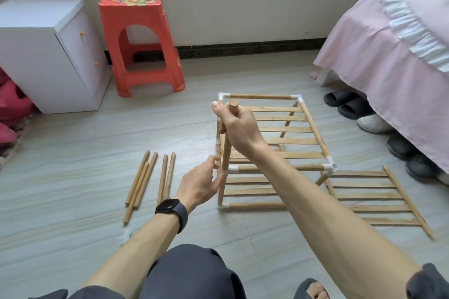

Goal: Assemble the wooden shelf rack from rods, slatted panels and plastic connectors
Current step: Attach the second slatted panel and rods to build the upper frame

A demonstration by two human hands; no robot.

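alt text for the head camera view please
A person's right hand grips an upright wooden rod, its lower end at a white plastic connector on the near-left corner of a half-built slatted rack, while the open left hand reaches toward that joint. Loose rods lie on the floor to the left, a spare slatted panel to the right.

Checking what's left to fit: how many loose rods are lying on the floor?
5, all left of the rack: a bunch of three rods farthest left, a pair of rods beside them. A sixth rod is gripped upright in the right hand; none seem hidden.
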